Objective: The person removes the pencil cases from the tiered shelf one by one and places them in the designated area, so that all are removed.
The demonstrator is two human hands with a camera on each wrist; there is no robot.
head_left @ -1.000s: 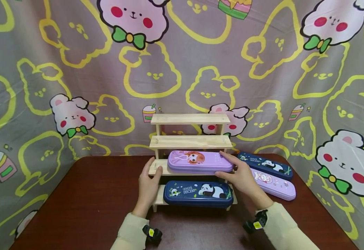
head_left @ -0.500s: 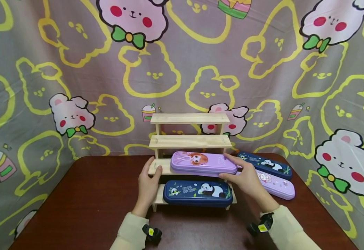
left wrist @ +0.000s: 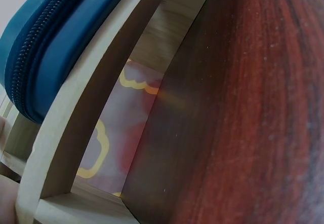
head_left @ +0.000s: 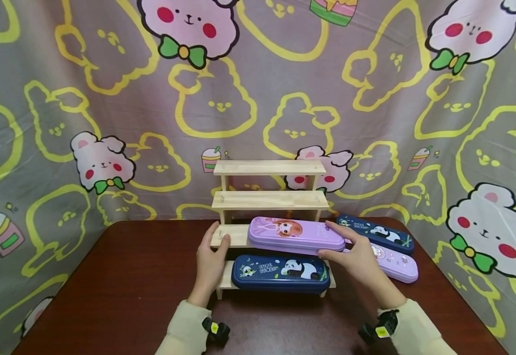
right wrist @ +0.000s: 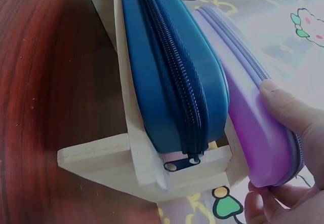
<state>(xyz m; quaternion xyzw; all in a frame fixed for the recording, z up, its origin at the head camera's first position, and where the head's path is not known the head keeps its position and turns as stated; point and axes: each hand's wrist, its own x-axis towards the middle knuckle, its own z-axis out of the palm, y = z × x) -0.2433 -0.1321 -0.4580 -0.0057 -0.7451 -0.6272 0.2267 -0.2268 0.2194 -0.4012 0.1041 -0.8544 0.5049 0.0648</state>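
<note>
A grey backdrop point(head_left: 258, 113) printed with yellow outlines and white bunnies hangs behind the rack and to both its sides. The dark reddish counter point(head_left: 85, 276) carries the rack point(head_left: 266, 168), made of pale wood with four stepped tiers. A navy panda case point(head_left: 280, 273) lies lengthwise on the rack's bottom tier. The purple case point(head_left: 297, 234), printed with a red-haired girl, is at the rack's second tier from the bottom, its right end jutting past the rack; whether it touches the tier I cannot tell. To the rack's right lie another panda case point(head_left: 375, 234) and, nearer the person, a lilac case point(head_left: 393, 261), partly hidden. At the rack's right side, the right hand point(head_left: 355, 254) has its grip on the purple case's right end, thumb and fingers pinching it. At the rack's left side, the left hand point(head_left: 211, 256) has its grip about the second tier's end. A small black zip pull point(right wrist: 179, 164) hangs at the rack's bottom tier.
</note>
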